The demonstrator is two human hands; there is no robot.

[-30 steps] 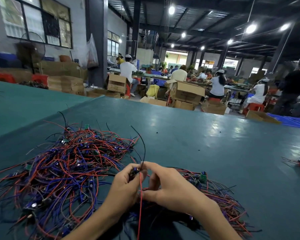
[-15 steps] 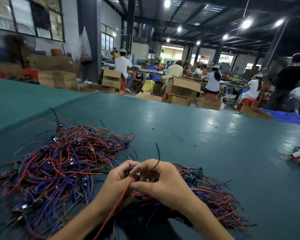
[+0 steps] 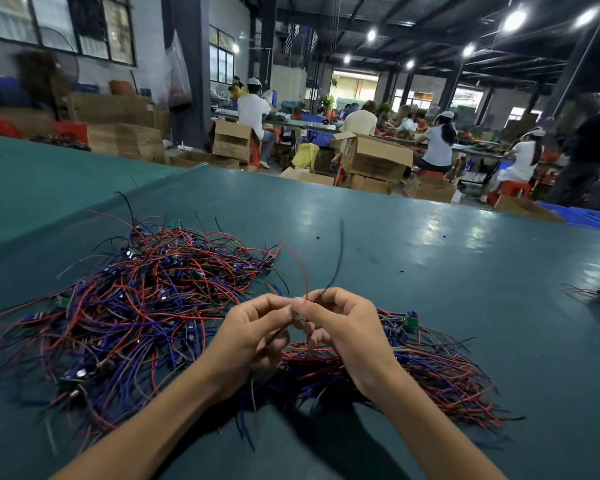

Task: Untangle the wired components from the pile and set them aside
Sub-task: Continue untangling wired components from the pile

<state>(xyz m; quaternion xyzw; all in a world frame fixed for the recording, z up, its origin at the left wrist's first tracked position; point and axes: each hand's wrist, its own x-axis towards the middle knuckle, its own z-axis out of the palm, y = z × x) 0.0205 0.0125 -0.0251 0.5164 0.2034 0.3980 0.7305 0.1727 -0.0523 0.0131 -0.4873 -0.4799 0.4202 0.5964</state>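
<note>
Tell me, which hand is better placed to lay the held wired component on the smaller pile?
Probably the right hand: it pinches the wired component together with the left hand and is nearest the smaller pile. The large tangle lies on the left.

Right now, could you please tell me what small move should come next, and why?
Probably lay the piece on the right pile: left hand and right hand pinch it, its red wire and black wire standing clear of the left pile.

One wide-angle camera, worn on the head, looks forward and down across the table (image 3: 430,271), close over the left hand (image 3: 253,337), right hand (image 3: 343,327) and wires (image 3: 136,306); workers (image 3: 437,143) fill the distance.
</note>
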